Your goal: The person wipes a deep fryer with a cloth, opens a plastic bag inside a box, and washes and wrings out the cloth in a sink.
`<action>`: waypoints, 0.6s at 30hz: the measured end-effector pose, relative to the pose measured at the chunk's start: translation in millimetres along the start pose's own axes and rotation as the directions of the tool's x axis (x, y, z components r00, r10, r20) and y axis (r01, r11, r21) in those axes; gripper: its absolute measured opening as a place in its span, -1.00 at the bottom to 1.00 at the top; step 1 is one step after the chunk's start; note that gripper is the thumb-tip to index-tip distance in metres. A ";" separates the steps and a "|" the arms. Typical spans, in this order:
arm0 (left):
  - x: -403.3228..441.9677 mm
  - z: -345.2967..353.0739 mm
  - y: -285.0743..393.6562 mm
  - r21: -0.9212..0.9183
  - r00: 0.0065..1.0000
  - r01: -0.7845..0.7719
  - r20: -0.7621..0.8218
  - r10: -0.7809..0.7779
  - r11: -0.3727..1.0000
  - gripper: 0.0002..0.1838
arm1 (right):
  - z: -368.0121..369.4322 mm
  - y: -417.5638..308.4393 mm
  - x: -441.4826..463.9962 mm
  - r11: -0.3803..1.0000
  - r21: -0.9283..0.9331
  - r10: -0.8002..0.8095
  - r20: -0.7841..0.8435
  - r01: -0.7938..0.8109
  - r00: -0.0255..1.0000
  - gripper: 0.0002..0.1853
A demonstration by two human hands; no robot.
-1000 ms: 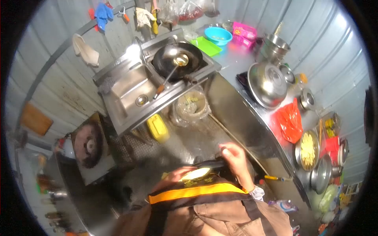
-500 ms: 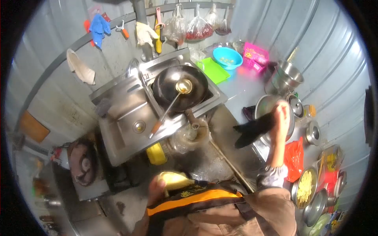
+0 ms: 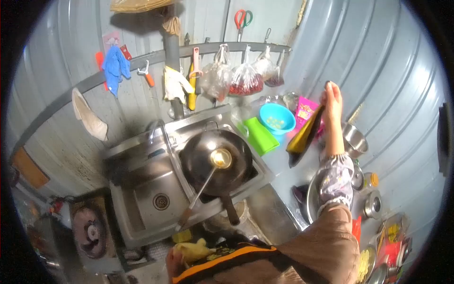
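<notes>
My right hand (image 3: 332, 100) is raised at the upper right, fingers closed on a dark and yellow cloth-like item (image 3: 306, 136) that hangs down beside the pink box (image 3: 306, 112). My left hand (image 3: 175, 261) is low at the front of my body, partly cut off by the apron (image 3: 222, 262), against a pale yellow item (image 3: 193, 251) whose kind I cannot make out. Ahead, a black wok (image 3: 198, 161) rests in the right sink basin, with a ladle (image 3: 220, 158) lying in it.
The left basin (image 3: 153, 189) has a drain. Beyond my right hand's item are a blue bowl (image 3: 277, 118) and green tray (image 3: 261, 136). Steel pots (image 3: 353, 140) stand at right. Bags (image 3: 246, 80), a glove (image 3: 176, 85) and scissors (image 3: 241, 23) hang on the wall.
My right hand has risen from near my waist, past the steel basin, to the upper right with the dark item. The view has tilted up, showing more wall. My left hand stays low.
</notes>
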State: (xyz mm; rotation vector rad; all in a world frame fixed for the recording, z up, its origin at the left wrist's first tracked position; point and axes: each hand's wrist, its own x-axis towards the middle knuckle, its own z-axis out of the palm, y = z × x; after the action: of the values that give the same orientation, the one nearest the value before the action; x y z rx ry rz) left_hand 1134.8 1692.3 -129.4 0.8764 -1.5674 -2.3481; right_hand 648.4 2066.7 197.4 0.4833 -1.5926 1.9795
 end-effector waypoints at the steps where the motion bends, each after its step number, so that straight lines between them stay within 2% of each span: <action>1: -1.8 6.0 1.6 0.004 0.998 -0.002 -0.062 0.002 1.000 -0.66 | 8.2 17.3 21.1 1.000 0.004 -0.007 0.027 0.007 1.000 -0.82; 6: -12.7 46.1 9.8 -0.001 0.926 -0.046 -0.374 0.043 0.999 -0.67 | 80.4 87.8 93.8 0.999 0.028 0.025 0.061 -0.027 0.998 -0.83; 11: -16.4 118.1 15.4 0.003 0.784 -0.089 -0.617 0.072 0.996 -0.68 | 153.3 176.1 161.5 0.982 0.134 0.091 0.268 -0.131 0.959 -0.84; 13: -19.8 146.5 14.9 0.117 0.728 -0.072 -0.673 0.133 0.990 -0.69 | 183.3 208.4 179.7 0.977 0.146 0.107 0.284 -0.154 0.953 -0.84; 16: -26.5 181.3 11.4 0.488 0.649 0.051 -0.679 0.343 0.871 -0.69 | 216.0 244.3 200.1 0.975 0.141 0.117 0.340 -0.174 0.933 -0.85; 17: -20.1 209.0 36.8 -0.031 0.549 -0.061 -0.836 0.008 0.998 -0.70 | 227.6 252.9 203.7 0.975 0.130 0.124 0.350 -0.179 0.929 -0.86; 18: -21.8 217.9 34.0 -0.189 0.547 -0.163 -0.834 -0.071 0.968 -0.73 | 238.9 261.1 207.7 0.975 0.151 0.102 0.347 -0.163 0.932 -0.85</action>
State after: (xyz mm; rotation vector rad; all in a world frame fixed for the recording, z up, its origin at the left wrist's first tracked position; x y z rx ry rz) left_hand 1023.7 1857.9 -32.7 1.5452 -0.8304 -1.5540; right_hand 310.1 1835.7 173.8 0.8454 -1.6940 2.2484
